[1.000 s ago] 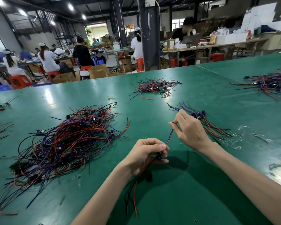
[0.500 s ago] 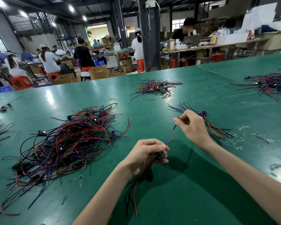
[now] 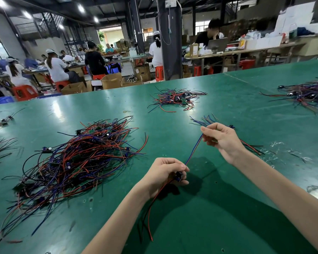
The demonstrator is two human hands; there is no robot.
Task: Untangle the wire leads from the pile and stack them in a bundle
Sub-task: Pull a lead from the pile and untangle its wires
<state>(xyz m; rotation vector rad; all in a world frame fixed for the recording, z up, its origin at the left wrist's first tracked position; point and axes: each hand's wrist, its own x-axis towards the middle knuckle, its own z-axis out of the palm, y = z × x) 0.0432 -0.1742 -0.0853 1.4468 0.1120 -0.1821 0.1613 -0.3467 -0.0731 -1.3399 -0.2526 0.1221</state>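
A big tangled pile of red, blue and black wire leads (image 3: 77, 162) lies on the green table (image 3: 200, 217) to the left of my hands. My left hand (image 3: 163, 174) grips the small black component end of one lead (image 3: 193, 150); its red and black tails hang down below the hand. My right hand (image 3: 220, 139) pinches the blue and red wires of that same lead further along, holding them taut above the table. Behind my right hand lies a small straightened bundle of leads (image 3: 250, 145), partly hidden by the hand.
A second small pile (image 3: 176, 99) sits further back, another pile (image 3: 308, 94) at the far right, and loose leads (image 3: 0, 145) at the left edge. Plastic scraps (image 3: 286, 153) lie right of the bundle. People work at benches beyond the table.
My right hand has slid up and away along the lead, stretching the blue and red wires straighter. My left hand has stayed where it was, holding the component end.
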